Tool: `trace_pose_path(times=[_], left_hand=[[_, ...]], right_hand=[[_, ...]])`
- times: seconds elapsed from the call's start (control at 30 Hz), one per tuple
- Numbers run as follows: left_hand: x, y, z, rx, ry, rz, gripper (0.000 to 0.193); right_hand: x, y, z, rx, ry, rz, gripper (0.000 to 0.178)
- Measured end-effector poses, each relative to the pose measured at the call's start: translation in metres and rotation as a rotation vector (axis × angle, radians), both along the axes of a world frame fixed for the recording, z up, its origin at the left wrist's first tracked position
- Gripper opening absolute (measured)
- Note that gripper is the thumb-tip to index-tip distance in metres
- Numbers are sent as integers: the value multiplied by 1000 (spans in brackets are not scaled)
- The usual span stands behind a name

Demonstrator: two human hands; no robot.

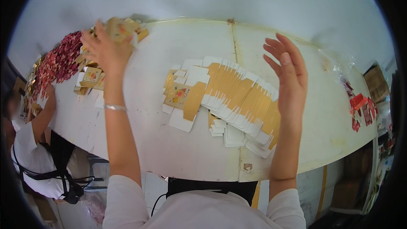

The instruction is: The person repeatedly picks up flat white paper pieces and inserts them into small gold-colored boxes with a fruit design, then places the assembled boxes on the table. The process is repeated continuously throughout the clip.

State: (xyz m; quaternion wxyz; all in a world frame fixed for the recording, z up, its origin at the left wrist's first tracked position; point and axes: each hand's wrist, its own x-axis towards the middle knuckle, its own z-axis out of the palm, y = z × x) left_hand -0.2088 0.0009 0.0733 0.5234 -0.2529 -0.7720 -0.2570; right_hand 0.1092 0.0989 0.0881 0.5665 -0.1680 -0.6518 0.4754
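My left hand (108, 53) is raised over the back left of the table with its fingers spread. Right beside its fingers is a blurred gold carton with a floral print (120, 29); whether they touch is unclear. Several folded gold cartons (92, 75) are heaped below and behind that hand. My right hand (292, 70) hovers at the right, fingers loosely stretched and nothing in them. Between my arms lies a fanned stack of flat gold-and-white carton blanks (241, 97). One flat blank with a flower print (178, 95) rests at the stack's left end.
A pile of small dark-red packets (63, 61) covers the table's far left, where a co-worker in a white shirt (36, 157) sits. Red packets (360, 106) and clear plastic (335, 68) lie at the right edge, near a brown cardboard box (376, 82). A wall borders the table's back.
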Motion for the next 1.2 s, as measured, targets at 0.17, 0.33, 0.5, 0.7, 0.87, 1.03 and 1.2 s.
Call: trace_pose_path(times=[0.17, 0.33, 0.5, 0.7, 0.87, 1.03, 1.2], left_hand=[[6, -3, -61, -582, -777, -389, 98], [76, 3, -102, -942, -947, -435, 90], [102, 4, -105, -722, -1207, -706, 78], [127, 13, -88, -350, -1323, -1135, 61], [142, 19, -47, 12, -1297, -1539, 56], [158, 24, -42, -91, -1029, -1495, 67], [154, 15, -28, 69, -1744, -1800, 65]], right_hand=[[-2, 3, -3, -53, -63, 168, 26], [-16, -2, -17, 64, -376, 197, 23], [-38, 3, -55, 238, -778, 117, 28], [-38, 30, -88, 348, -1132, 227, 35], [-37, 28, -65, 477, -649, 3, 34], [-24, 38, -50, 305, -620, 28, 27], [-26, 32, -47, 353, -440, 89, 24]])
